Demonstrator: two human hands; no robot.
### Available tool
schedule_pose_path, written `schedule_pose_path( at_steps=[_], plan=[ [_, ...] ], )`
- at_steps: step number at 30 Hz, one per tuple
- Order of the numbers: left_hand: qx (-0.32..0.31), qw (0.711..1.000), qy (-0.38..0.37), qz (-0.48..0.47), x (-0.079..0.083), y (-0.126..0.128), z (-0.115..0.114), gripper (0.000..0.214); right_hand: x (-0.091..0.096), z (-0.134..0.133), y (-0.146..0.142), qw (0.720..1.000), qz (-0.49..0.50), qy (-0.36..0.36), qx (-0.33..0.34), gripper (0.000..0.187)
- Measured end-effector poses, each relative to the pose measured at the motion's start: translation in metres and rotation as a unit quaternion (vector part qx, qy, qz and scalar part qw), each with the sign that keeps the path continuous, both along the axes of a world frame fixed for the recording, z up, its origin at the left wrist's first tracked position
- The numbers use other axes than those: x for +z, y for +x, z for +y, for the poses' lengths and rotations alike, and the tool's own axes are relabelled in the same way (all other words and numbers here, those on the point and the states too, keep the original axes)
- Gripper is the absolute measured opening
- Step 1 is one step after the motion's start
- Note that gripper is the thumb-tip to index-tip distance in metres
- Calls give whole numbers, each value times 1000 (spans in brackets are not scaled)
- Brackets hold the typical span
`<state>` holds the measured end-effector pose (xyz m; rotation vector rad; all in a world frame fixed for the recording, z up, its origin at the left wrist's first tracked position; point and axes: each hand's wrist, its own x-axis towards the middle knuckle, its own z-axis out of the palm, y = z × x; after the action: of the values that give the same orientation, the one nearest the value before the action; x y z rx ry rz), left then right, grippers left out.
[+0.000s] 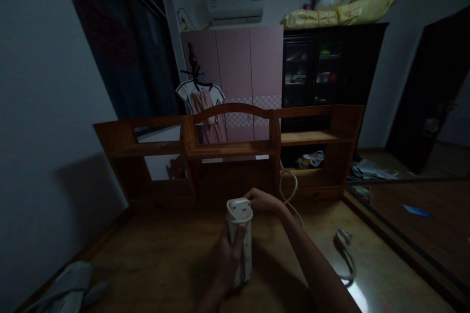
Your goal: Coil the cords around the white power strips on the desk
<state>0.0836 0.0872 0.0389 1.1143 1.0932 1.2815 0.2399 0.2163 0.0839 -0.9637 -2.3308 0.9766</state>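
Low in the middle, a white power strip [247, 249] stands roughly upright above the wooden surface. My left hand [230, 254] is closed around its side, with the thumb across the front. The strip's pale cord [238, 221] loops around its upper end. At the top right of the strip, my right hand [260, 200] is closed on the cord, its fingertips partly hidden behind the strip. A loose stretch of cord [289, 187] curls up beyond my right wrist. The plug [344, 237] lies to the right on the surface.
Across the far side stands a wooden shelf unit [235, 148]. At the lower left lies another white, cord-wrapped bundle [69, 283]. A raised wooden edge [389, 244] runs along the right. Behind are a pink wardrobe [235, 58] and a dark cabinet [367, 68].
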Motion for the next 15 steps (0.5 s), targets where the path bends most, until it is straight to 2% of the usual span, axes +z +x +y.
schedule_pose_path(
  at_steps=[4, 8, 15],
  plan=[
    [59, 998, 8, -19, -4, -3, 11, 58, -10, 5, -2, 997, -69, 38, -24, 32],
    [118, 993, -24, -18, -10, -9, 23, 53, -1, -4, -2, 983, -154, 85, -55, 24],
    [86, 993, -53, -62, -14, -16, 30, 56, 29, -40, -15, 937, -268, 166, -150, 25]
  ],
)
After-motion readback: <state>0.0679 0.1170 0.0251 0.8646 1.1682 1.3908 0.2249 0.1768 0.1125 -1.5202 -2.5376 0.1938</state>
